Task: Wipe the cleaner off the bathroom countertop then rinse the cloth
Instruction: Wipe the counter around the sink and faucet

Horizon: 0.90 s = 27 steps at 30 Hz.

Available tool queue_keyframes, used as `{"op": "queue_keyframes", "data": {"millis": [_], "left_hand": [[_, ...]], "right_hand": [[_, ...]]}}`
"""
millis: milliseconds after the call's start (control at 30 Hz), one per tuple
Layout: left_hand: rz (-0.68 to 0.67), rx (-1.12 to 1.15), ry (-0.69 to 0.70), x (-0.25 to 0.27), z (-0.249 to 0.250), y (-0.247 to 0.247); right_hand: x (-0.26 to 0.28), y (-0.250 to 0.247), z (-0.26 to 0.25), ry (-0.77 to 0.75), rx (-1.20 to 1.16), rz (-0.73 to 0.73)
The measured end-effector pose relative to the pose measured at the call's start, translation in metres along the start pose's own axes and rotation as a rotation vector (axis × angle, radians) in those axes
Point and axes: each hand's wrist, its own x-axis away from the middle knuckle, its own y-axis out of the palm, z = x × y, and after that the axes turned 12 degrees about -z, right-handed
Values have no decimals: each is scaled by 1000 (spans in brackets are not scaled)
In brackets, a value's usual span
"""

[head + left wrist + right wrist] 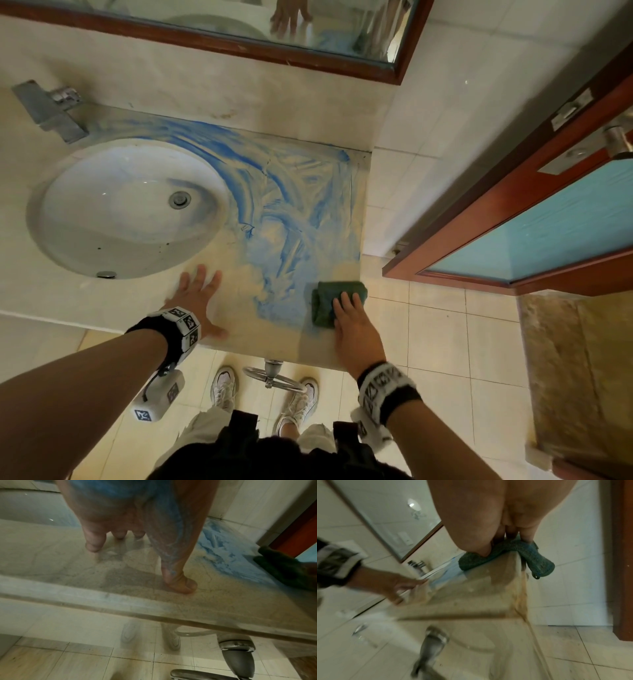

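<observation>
The right hand point(354, 329) lies nearest, fingers flat, pressing the folded green cloth point(330, 301) onto the near right corner of the countertop point(274, 342). The right wrist view shows what the head view hides: one end of the cloth point(537, 563) droops over the counter's side edge. The left hand point(197, 301) rests spread and flat on the stone (its palm, in the left wrist view, is smeared blue), holding nothing. Blue cleaner point(291, 212) streaks the surface between the sink point(130, 205) and the wall, reaching the cloth. Beyond stand the faucet point(51, 109) and mirror point(219, 20); a wooden door point(531, 219) hangs open at right.
</observation>
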Motion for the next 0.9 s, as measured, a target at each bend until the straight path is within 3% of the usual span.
{"op": "queue_keyframes", "data": {"millis": [100, 400, 667, 900], "left_hand": [[-6, 14, 2, 1, 1, -1], [6, 8, 1, -1, -2, 0], [7, 6, 11, -4, -4, 1], [0, 8, -1, -4, -2, 1]], "right_hand": [[7, 4, 3, -30, 43, -30], [-86, -61, 2, -12, 127, -8], [-2, -7, -3, -4, 74, -18], [-66, -54, -1, -1, 184, -40]]}}
